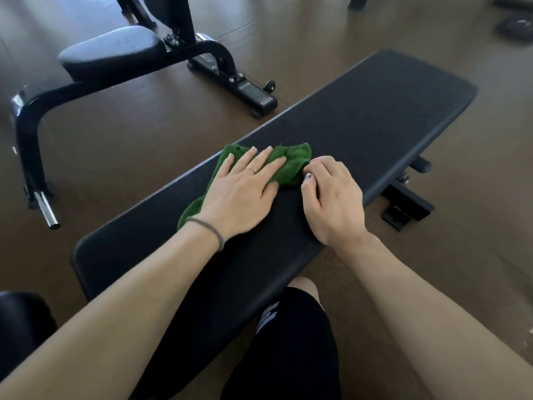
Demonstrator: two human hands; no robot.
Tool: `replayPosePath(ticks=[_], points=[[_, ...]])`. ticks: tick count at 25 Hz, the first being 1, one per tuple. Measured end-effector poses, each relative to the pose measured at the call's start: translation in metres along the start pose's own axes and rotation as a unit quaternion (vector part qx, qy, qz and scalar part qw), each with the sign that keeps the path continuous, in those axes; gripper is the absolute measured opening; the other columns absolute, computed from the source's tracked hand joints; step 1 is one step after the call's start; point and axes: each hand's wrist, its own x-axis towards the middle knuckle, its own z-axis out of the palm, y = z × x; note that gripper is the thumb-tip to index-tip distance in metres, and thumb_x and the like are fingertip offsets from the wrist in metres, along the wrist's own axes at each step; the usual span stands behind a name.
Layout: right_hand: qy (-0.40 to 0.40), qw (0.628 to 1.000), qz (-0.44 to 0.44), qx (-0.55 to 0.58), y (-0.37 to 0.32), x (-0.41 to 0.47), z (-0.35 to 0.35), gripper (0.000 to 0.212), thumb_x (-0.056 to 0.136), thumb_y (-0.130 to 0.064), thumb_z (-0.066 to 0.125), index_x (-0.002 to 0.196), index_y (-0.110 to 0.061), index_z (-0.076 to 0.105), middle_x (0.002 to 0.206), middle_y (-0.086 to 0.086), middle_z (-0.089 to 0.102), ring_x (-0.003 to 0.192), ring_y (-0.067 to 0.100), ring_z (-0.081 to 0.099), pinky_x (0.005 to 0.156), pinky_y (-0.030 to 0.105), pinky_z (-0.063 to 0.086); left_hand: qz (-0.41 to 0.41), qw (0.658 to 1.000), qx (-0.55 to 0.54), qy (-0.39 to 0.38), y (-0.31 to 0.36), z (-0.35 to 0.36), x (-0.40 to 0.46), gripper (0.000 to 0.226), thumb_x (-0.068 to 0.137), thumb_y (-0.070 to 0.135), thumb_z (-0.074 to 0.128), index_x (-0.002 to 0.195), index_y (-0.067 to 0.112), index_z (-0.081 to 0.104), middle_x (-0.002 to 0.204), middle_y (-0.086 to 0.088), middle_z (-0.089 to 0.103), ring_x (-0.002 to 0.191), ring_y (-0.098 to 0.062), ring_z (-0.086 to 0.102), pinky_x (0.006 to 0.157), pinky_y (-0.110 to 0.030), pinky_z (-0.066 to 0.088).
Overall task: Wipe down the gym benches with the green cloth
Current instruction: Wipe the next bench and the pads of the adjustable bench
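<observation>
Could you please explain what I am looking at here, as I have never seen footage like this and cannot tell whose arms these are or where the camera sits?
There is no machine here: a person is working with bare hands, and the single picture comes from a wide-angle camera worn on their head, looking forward and down. That is why both forearms reach in from the bottom edge.

In front of them is a flat black gym bench. On its pad lies a crumpled green cloth. The left hand lies flat on the cloth with straight fingers, pressing it to the pad. The right hand has its fingers curled and seems to pinch the cloth's right edge.

Behind, to the left, stands a second bench with a padded seat on a black frame. The floor is brown.
</observation>
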Motion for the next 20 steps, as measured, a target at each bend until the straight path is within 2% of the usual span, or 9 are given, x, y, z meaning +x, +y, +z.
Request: replayPosePath(ticks=[3, 6, 9, 11, 14, 17, 20], points=[[-0.024, 0.999, -0.032, -0.001, -0.003, 0.002, 0.000, 0.031, 0.100, -0.022, 0.038, 0.091, -0.009, 0.065, 0.098, 0.002, 0.063, 0.085, 0.019, 0.054, 0.079, 0.036, 0.046, -0.018, 1.000, -0.001, -0.016, 0.001, 0.002, 0.051, 0.054, 0.108, 0.042, 0.028, 0.162, 0.041, 0.020, 0.173, 0.009, 0.011, 0.160, -0.016, 0.006, 0.129, -0.047, 0.003], [-0.033, 0.996, -0.052, -0.065, 0.019, 0.016, -0.007, 0.036, 0.099, -0.026, 0.037, 0.091, -0.010, 0.068, 0.096, 0.004, 0.065, 0.087, 0.026, 0.058, 0.078, 0.044, 0.046, -0.037, 0.999, -0.003, -0.017, 0.013, 0.001, 0.062, 0.055, 0.109, 0.041, 0.027, 0.163, 0.037, 0.018, 0.174, 0.006, 0.009, 0.161, -0.020, 0.004, 0.129, -0.048, 0.001], [0.028, 0.993, 0.088, -0.069, 0.059, 0.038, -0.017, 0.038, 0.097, -0.028, 0.036, 0.095, -0.011, 0.069, 0.105, 0.008, 0.064, 0.095, 0.031, 0.058, 0.084, 0.047, 0.046, 0.012, 1.000, -0.002, 0.006, 0.036, 0.006, 0.008, 0.057, 0.107, 0.043, 0.025, 0.163, 0.034, 0.021, 0.173, 0.006, 0.011, 0.160, -0.020, 0.007, 0.130, -0.046, 0.002], [0.035, 0.987, 0.148, -0.046, 0.071, 0.044, -0.013, 0.034, 0.098, -0.029, 0.037, 0.098, -0.014, 0.068, 0.110, 0.004, 0.061, 0.100, 0.027, 0.055, 0.089, 0.042, 0.043, 0.052, 0.999, -0.001, 0.005, 0.047, 0.009, -0.033, 0.062, 0.102, 0.048, 0.017, 0.162, 0.036, 0.024, 0.172, 0.009, 0.012, 0.160, -0.017, 0.008, 0.130, -0.045, 0.003], [0.037, 0.988, 0.139, -0.049, 0.071, 0.042, -0.009, 0.031, 0.099, -0.027, 0.038, 0.096, -0.017, 0.068, 0.109, 0.002, 0.061, 0.098, 0.023, 0.054, 0.085, 0.036, 0.038, 0.061, 0.998, 0.006, -0.016, 0.046, 0.010, -0.007, 0.060, 0.103, 0.049, 0.018, 0.162, 0.041, 0.023, 0.172, 0.013, 0.012, 0.160, -0.015, 0.008, 0.130, -0.044, 0.004], [0.042, 0.990, 0.130, -0.036, 0.074, 0.042, -0.012, 0.031, 0.100, -0.024, 0.039, 0.099, -0.015, 0.068, 0.108, 0.003, 0.061, 0.097, 0.023, 0.055, 0.086, 0.037, 0.040, 0.019, 1.000, 0.009, -0.010, 0.059, 0.010, 0.051, 0.055, 0.108, 0.044, 0.028, 0.162, 0.041, 0.021, 0.173, 0.011, 0.011, 0.160, -0.017, 0.008, 0.130, -0.045, 0.003], [0.033, 0.991, 0.125, -0.028, 0.072, 0.040, -0.010, 0.032, 0.099, -0.023, 0.038, 0.099, -0.014, 0.068, 0.108, 0.003, 0.061, 0.095, 0.024, 0.055, 0.085, 0.038, 0.041, 0.015, 1.000, 0.011, -0.008, 0.066, 0.011, 0.034, 0.056, 0.109, 0.044, 0.026, 0.163, 0.037, 0.017, 0.173, 0.009, 0.007, 0.161, -0.018, 0.004, 0.130, -0.044, -0.001]])
